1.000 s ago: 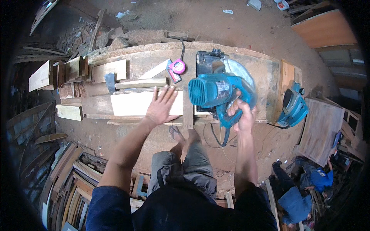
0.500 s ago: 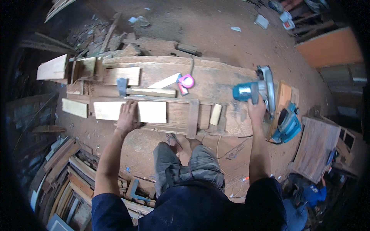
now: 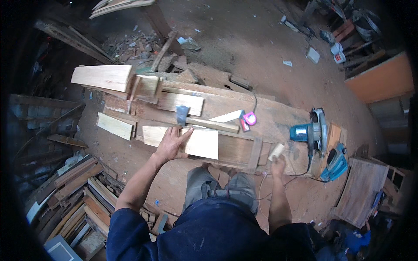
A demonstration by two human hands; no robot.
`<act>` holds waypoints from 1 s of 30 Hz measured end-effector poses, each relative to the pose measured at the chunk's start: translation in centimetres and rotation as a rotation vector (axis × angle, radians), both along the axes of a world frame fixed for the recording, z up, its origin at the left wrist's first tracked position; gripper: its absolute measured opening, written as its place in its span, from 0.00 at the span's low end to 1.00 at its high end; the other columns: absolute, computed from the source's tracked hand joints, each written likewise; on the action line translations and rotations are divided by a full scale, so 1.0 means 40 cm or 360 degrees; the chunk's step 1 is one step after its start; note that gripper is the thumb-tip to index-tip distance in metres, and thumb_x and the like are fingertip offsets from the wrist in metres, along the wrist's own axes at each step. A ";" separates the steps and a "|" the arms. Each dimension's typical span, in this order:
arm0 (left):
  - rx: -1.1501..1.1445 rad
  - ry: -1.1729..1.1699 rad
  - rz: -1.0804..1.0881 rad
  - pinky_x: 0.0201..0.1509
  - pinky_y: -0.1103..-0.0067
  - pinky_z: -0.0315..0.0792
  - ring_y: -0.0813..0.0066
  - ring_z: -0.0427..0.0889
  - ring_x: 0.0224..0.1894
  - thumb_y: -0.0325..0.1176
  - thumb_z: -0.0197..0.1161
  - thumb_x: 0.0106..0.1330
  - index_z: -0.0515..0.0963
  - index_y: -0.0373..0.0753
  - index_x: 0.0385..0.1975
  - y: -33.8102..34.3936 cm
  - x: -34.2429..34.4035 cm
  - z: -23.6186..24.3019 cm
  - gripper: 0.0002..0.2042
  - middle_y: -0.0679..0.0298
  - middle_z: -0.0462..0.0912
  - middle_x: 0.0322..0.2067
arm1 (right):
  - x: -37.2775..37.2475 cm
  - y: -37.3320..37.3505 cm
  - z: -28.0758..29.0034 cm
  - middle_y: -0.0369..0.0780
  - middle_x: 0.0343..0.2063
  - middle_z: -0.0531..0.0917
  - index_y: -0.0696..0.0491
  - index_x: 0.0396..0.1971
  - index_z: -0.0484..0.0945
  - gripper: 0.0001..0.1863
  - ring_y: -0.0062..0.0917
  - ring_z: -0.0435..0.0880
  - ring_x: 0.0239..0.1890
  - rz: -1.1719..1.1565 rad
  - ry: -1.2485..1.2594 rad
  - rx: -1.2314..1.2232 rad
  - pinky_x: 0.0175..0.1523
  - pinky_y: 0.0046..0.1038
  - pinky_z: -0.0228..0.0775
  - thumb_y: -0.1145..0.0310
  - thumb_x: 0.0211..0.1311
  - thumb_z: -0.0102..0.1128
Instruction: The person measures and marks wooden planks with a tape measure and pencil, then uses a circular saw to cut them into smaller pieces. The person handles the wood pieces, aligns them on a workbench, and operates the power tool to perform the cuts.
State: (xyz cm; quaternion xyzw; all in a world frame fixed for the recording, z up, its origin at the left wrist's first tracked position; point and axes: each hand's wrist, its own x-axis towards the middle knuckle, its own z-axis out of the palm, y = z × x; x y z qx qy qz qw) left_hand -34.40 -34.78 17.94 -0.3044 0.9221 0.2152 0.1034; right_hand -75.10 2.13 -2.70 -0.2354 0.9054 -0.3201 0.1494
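Observation:
A pale wooden board [image 3: 202,145] lies lengthwise over the near side of the wooden bench [image 3: 278,115]. My left hand [image 3: 170,145] grips it near its middle, fingers at the far edge and thumb apart from them. At the bench's near edge, my right hand [image 3: 278,167] closes on the near end of a small pale wood block [image 3: 276,152]; motion smears its fingers somewhat. A dark cross strip [image 3: 255,154] stands between block and board. Just beyond the board lies a dark-headed tool [image 3: 183,114] with a wooden handle. Farther right sits a teal circular saw [image 3: 300,132].
A pink tape measure [image 3: 250,118] lies beside a pale pointed strip [image 3: 225,116]. A teal power planer [image 3: 335,166] rests at the bench's right end. Boards [image 3: 102,77] are stacked at the left end; scrap timber [image 3: 80,187] covers the lower left floor. A person [image 3: 357,239] is at lower right.
My right hand has let go of the circular saw's handle and moved left to the small wood block. My left hand stays on the board. The whole view has shifted and turned.

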 end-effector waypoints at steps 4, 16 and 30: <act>0.0168 0.0529 0.0334 0.71 0.58 0.64 0.43 0.67 0.64 0.48 0.83 0.35 0.60 0.47 0.76 -0.068 0.107 0.168 0.60 0.43 0.66 0.62 | -0.043 -0.087 0.060 0.43 0.39 0.84 0.60 0.51 0.77 0.16 0.24 0.83 0.27 -0.0914 -0.0498 -0.0521 0.27 0.30 0.75 0.64 0.73 0.59; 0.2803 0.2546 0.1076 0.71 0.60 0.67 0.51 0.77 0.63 0.49 0.66 0.49 0.69 0.30 0.66 -0.056 0.174 0.125 0.43 0.47 0.78 0.61 | 0.648 -0.692 0.600 0.43 0.56 0.82 0.57 0.65 0.73 0.37 0.26 0.79 0.58 0.1351 -0.1699 -0.0445 0.64 0.31 0.70 0.59 0.59 0.78; 0.2095 0.2871 0.1198 0.70 0.69 0.71 0.64 0.75 0.66 0.48 0.46 0.82 0.66 0.33 0.69 -0.161 0.259 0.275 0.27 0.52 0.76 0.62 | 0.654 -0.576 0.565 0.38 0.43 0.88 0.60 0.50 0.83 0.19 0.19 0.82 0.47 0.1108 -0.1210 -0.0405 0.55 0.26 0.73 0.61 0.67 0.69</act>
